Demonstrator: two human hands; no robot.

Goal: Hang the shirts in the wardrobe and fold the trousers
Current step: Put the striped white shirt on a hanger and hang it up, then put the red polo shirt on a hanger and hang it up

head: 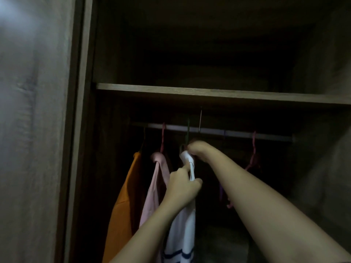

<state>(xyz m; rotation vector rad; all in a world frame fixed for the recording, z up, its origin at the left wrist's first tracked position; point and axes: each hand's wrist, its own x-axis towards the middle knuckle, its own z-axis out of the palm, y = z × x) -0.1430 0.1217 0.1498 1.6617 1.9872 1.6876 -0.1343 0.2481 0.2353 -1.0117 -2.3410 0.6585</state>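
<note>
A white shirt (183,230) with dark blue stripes near its hem hangs on a green hanger (188,130) hooked over the wardrobe rail (237,132). My left hand (183,186) grips the shirt's front edge just below the collar. My right hand (196,148) grips the top of the hanger and the shirt's collar under the rail. To the left hang a pink shirt (158,179) on a pink hanger and an orange shirt (123,202). No trousers are in view.
A wooden shelf (218,93) runs above the rail. An empty pink hanger (253,150) hangs to the right, with a purple one (221,188) lower down. The wardrobe's left side panel (79,130) stands close by. The interior is dark.
</note>
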